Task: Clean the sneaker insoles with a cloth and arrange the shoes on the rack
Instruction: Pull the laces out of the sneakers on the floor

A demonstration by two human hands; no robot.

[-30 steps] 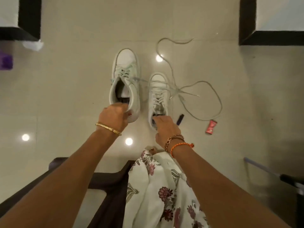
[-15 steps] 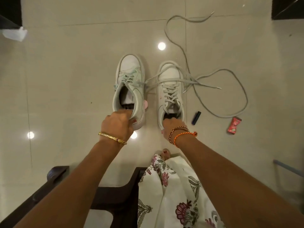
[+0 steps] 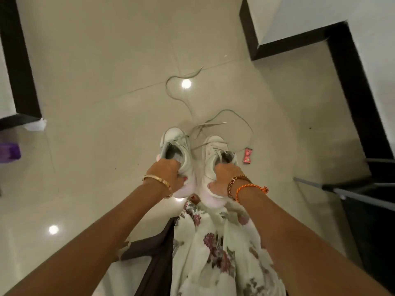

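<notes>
Two white sneakers hang side by side above the tiled floor, toes pointing away from me. My left hand [image 3: 167, 175] grips the heel of the left sneaker [image 3: 176, 144], whose dark insole shows in the opening. My right hand [image 3: 222, 178] grips the heel of the right sneaker [image 3: 213, 153]. A long grey shoelace [image 3: 235, 118] trails from the right sneaker across the floor. No cloth and no rack are in view.
A small red wrapper [image 3: 247, 155] lies on the floor right of the shoes. Dark skirting [image 3: 359, 86] runs along the right wall. A purple object [image 3: 9, 154] and white paper [image 3: 35, 126] sit at far left. Dark furniture [image 3: 363, 189] stands at right.
Both sneakers have come up off the floor and closer to me, each held by its heel. The camera view has swung, showing more of the room. The small dark object beside the right shoe is out of sight.
</notes>
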